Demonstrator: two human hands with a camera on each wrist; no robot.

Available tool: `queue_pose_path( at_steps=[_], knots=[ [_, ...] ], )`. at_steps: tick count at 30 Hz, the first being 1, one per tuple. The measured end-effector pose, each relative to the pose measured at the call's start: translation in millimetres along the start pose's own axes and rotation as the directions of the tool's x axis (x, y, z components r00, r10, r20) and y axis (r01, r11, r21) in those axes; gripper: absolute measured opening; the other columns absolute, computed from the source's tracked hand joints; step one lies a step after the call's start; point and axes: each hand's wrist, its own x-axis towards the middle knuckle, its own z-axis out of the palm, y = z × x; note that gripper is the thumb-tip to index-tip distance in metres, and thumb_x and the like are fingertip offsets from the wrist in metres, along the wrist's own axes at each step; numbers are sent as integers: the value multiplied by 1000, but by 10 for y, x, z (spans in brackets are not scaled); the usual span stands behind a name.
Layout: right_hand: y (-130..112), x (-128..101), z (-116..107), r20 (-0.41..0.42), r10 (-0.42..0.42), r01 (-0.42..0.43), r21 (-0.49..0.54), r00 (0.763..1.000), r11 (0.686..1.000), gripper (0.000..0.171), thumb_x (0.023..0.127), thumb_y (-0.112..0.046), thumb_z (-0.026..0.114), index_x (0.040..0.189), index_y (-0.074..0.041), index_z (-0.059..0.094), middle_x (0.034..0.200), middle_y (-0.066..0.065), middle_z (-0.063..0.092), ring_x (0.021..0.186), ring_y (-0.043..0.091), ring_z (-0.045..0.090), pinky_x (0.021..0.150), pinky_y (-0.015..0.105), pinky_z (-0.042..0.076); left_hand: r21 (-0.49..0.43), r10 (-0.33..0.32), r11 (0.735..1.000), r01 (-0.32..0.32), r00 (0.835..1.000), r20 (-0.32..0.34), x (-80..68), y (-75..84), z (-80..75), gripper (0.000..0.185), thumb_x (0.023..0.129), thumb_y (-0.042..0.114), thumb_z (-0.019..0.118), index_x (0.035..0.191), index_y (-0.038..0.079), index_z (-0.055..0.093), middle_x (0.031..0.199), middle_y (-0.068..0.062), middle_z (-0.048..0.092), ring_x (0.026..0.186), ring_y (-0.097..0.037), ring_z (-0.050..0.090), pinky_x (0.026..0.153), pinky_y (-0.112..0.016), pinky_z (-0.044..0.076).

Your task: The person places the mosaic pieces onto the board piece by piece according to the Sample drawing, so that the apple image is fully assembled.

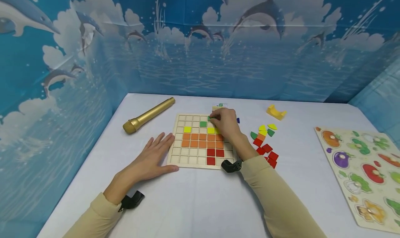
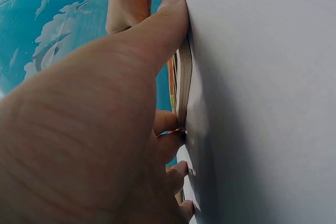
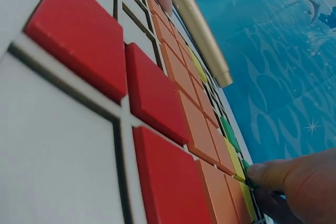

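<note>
A wooden grid board point(image 1: 178, 160) lies on the table with orange tiles point(image 1: 194, 136), red tiles point(image 1: 211, 152), yellow tiles point(image 1: 187, 129) and a green tile point(image 1: 203, 124) set in its squares. My right hand point(image 1: 227, 124) is over the board's upper right part, thumb and fingers pinching a small green piece point(image 3: 247, 171) at the grid. The fingers hide part of that piece. Spread flat, my left hand point(image 1: 151, 159) rests on the table with its fingertips and thumb along the board's left edge. In the left wrist view, the thumb point(image 2: 170, 22) touches the board's side.
Loose red pieces point(image 1: 267, 148), plus yellow and green ones, lie right of the board. Beyond them is a yellow curved block point(image 1: 276, 112). A gold microphone point(image 1: 149, 115) lies at the back left, a small picture card point(image 1: 219, 106) behind the board, and a vegetable puzzle board point(image 1: 350, 161) far right.
</note>
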Motion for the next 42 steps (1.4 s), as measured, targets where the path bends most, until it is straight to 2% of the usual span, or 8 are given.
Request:
queue_pose_path(
  at_steps=[6, 13, 19, 24, 36, 39, 42],
  knots=[
    [-4, -12, 3, 5, -16, 16, 7, 1000, 1000, 12, 96, -7, 77, 106, -1, 82, 114, 15, 78, 106, 31, 72, 96, 45, 60, 3, 4, 1000, -4, 1000, -3, -11, -2, -1, 109, 91, 66, 71, 169, 9, 21, 177, -8, 20, 165, -36, 9, 131, -63, 7],
    [39, -96, -117, 8, -20, 19, 23, 1000, 1000, 19, 98, -9, 74, 115, -2, 80, 116, 15, 77, 103, 29, 71, 94, 44, 60, 1, 12, 1000, -12, 1000, -12, 1, 1, -7, 107, 92, 65, 70, 168, 8, 23, 176, -9, 21, 165, -37, 9, 131, -63, 7],
    [130, -163, -349, -11, 5, -5, 30, 1000, 1000, 23, 98, -7, 72, 119, -1, 78, 116, 18, 75, 104, 34, 74, 96, 48, 61, 7, 11, 1000, -11, 1000, -7, 9, 6, -13, 107, 91, 66, 70, 168, 8, 24, 176, -8, 22, 165, -37, 10, 131, -63, 7],
    [266, -246, -575, -17, 39, -40, -22, 999, 999, 24, 98, -9, 72, 120, -2, 77, 118, 20, 74, 106, 36, 74, 98, 52, 60, 3, 10, 1000, -9, 1000, -11, 9, 5, -8, 107, 91, 66, 71, 168, 8, 24, 176, -8, 22, 165, -37, 10, 131, -63, 7],
    [648, -616, -1131, -2, 138, -137, -112, 990, 984, 30, 97, -13, 75, 125, 0, 74, 122, 22, 73, 112, 42, 69, 96, 57, 60, 4, 9, 1000, -9, 1000, -17, -4, 4, -8, 107, 91, 64, 72, 168, 7, 25, 176, -10, 23, 164, -38, 11, 131, -64, 8],
    [702, -716, -1249, -13, 165, -166, -136, 986, 977, 29, 98, -12, 74, 124, 0, 75, 119, 23, 74, 109, 41, 68, 89, 53, 62, 5, 10, 1000, -10, 1000, -18, -2, 4, -7, 107, 91, 64, 73, 168, 7, 24, 176, -10, 23, 164, -38, 11, 131, -64, 8],
    [759, -783, -1328, -20, 191, -192, -156, 981, 969, 27, 97, -11, 74, 121, 0, 75, 114, 22, 75, 107, 39, 67, 78, 40, 63, 5, 5, 1000, -5, 1000, -12, -2, 1, 3, 108, 90, 65, 72, 168, 8, 23, 176, -9, 22, 165, -37, 9, 131, -63, 7]
  ],
)
